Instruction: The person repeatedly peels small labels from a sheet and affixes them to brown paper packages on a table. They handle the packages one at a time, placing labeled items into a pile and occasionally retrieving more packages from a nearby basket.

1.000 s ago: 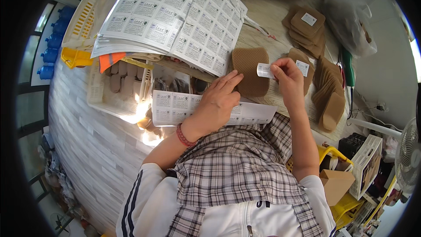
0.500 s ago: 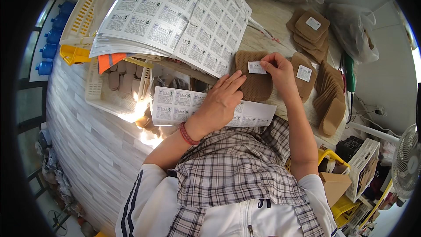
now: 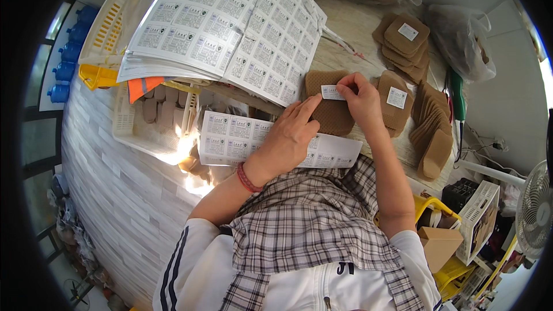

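Observation:
A brown textured pad (image 3: 334,118) with rounded corners lies on the table in front of me. Across its upper part is a small white printed label (image 3: 330,93). The thumb and fingers of my right hand (image 3: 363,102) pinch the label's right end. My left hand (image 3: 288,138) is open, fingers stretched out, with the index fingertip at the label's left end. Under that hand runs a white strip of labels (image 3: 227,133), partly covered by it. Just right of my right hand lies another brown pad (image 3: 390,121) bearing a white label (image 3: 397,97).
A thick stack of label sheets (image 3: 201,17) leans at the upper left, beside a crate of pads (image 3: 129,118). Brown pads stand in a fanned row (image 3: 429,121) at right, behind them a labelled pile (image 3: 408,43) and plastic bag (image 3: 461,46). A fan (image 3: 536,210) is far right.
My right hand has shifted slightly left and up, still pinching the label. My left index fingertip now meets the label's left end. The view has shifted a little.

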The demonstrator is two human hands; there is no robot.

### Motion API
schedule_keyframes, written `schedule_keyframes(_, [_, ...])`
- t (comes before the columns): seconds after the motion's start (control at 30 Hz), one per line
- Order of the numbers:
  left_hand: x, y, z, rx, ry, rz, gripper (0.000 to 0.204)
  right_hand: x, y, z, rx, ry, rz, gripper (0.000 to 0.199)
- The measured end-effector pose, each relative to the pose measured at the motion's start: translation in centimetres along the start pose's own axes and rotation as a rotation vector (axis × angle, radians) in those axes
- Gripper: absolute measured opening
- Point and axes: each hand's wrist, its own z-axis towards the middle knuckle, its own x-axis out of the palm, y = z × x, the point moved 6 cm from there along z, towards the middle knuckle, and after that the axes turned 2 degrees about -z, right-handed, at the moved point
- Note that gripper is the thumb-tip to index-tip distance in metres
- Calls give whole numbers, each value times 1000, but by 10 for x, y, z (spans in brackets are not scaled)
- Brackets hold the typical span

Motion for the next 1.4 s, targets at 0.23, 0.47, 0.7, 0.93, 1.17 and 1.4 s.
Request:
schedule_keyframes(0.23, [11,-2,1,32,92,172,7,2,15,-13,-166,-122,-152,13])
schedule_keyframes(0.47, [13,-5,2,22,99,235,6,12,23,-31,-333,-274,-347,28])
schedule_keyframes(0.7, [16,-4,-1,20,103,248,6,1,15,-27,-306,-392,-322,26])
schedule_keyframes(0.93, [16,-5,-6,9,103,229,7,-8,33,-33,-523,-580,-386,9])
schedule_keyframes(1.17, [14,-6,-13,15,68,125,8,-22,19,-49,-251,-510,-76,9])
schedule_keyframes(1.4, [-1,-11,-14,-6,45,44,6,-111,23,-65,-229,-769,-598,29])
